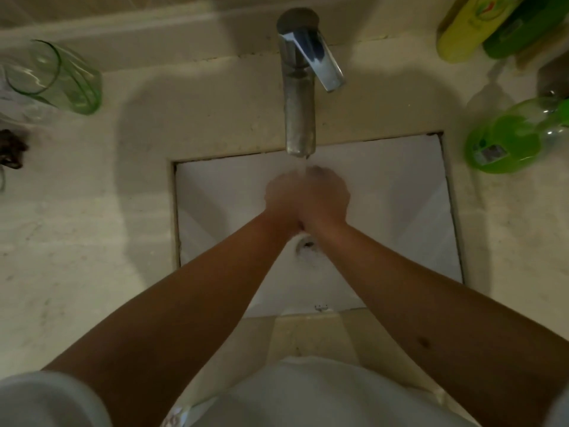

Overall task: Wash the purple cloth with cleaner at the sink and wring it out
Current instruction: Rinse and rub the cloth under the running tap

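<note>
No label is legible: the green bottle (pixel 511 140) lying right of the sink (pixel 400 192) carries a small sticker too blurred to read, and the yellow bottle (pixel 471 26) at the back right shows only an indistinct mark. Left hand (pixel 281 195) and right hand (pixel 326 195) are pressed together under the tap (pixel 300 87), water running onto them. Motion blur hides the finger positions; grip undeterminable. No purple cloth is visible between or near the hands. A green glass (pixel 58 78) lies at the left.

Motion blur hides both hands' fingers (pixel 320 177).
</note>
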